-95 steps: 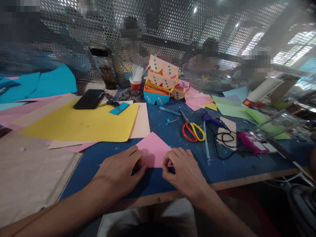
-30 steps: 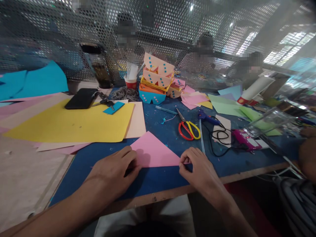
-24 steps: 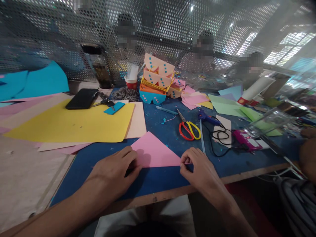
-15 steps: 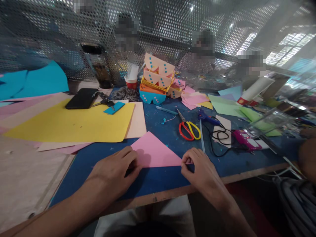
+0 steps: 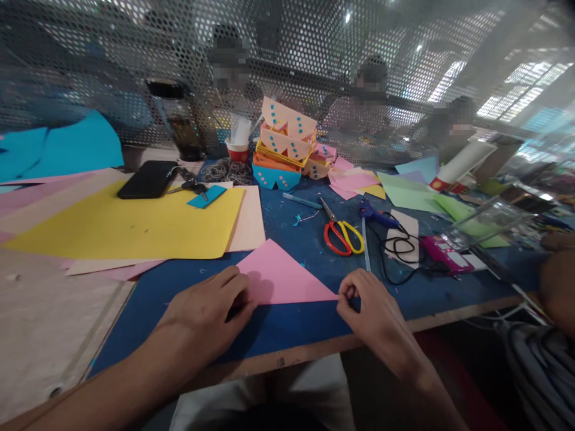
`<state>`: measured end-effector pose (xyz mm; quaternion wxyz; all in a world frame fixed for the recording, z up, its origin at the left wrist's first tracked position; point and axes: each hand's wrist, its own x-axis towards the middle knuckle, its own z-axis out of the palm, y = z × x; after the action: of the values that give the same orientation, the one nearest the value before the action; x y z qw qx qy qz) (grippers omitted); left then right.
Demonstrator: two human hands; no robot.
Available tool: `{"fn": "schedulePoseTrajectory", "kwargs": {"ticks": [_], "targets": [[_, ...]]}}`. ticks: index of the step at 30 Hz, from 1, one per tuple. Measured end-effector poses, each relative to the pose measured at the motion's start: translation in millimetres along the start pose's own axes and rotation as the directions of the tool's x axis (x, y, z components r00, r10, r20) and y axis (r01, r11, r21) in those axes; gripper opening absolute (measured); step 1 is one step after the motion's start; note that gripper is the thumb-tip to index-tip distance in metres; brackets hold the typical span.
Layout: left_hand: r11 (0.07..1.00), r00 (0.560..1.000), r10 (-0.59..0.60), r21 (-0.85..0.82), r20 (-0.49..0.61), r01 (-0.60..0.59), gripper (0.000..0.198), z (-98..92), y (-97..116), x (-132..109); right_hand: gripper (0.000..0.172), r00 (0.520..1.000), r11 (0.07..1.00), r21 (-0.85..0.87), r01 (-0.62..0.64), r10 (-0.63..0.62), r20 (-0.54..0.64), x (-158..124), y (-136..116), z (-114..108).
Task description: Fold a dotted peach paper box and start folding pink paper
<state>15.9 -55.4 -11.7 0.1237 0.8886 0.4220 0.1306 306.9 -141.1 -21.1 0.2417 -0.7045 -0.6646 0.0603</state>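
A pink paper folded into a triangle (image 5: 283, 278) lies on the blue table mat (image 5: 251, 335), its long edge toward me. My left hand (image 5: 206, 308) rests over its left part, thumb and fingers closed on the paper near the fold. At the right corner my right hand (image 5: 368, 305) pinches the paper's tip between thumb and fingers. Scissors with red and yellow handles (image 5: 336, 233) lie beyond my right hand, beside a blue glue gun (image 5: 377, 214).
Yellow paper (image 5: 179, 227) bears a black phone (image 5: 148, 179) and keys (image 5: 191, 183) at the left. Behind stand a paper cup (image 5: 238, 149), a jar (image 5: 179, 126) and stacked paper shapes (image 5: 285, 143). A pink device (image 5: 447, 254) and another person's arm (image 5: 557, 287) are at the right.
My right hand has slid slightly to the right along the long edge, out to the paper's tip. My left hand has stayed in place.
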Motion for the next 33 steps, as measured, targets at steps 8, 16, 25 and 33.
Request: {"fn": "schedulePoseTrajectory", "kwargs": {"ticks": [8,16,25,33], "targets": [[1.0,1.0,-0.013,0.015,0.012,0.013,0.021,0.6,0.6,-0.7,0.013,1.0,1.0,0.005,-0.006,0.007,-0.028,-1.3,6.1,1.1],[0.998,0.997,-0.048,0.039,0.063,0.046,0.018,-1.5,3.7,1.5,0.024,0.961,0.996,0.026,0.08,-0.07,-0.267,-9.8,-18.3,-3.5],[0.997,0.995,-0.059,0.045,0.077,0.055,0.017,-1.6,6.4,3.5,0.011,0.977,0.952,0.217,0.215,-0.212,-0.037,6.2,-79.9,33.1],[0.998,0.996,-0.066,0.02,0.066,0.065,0.017,-3.3,6.1,4.7,0.013,0.984,0.972,0.153,0.18,-0.18,-0.016,9.5,-80.1,41.9]]}}
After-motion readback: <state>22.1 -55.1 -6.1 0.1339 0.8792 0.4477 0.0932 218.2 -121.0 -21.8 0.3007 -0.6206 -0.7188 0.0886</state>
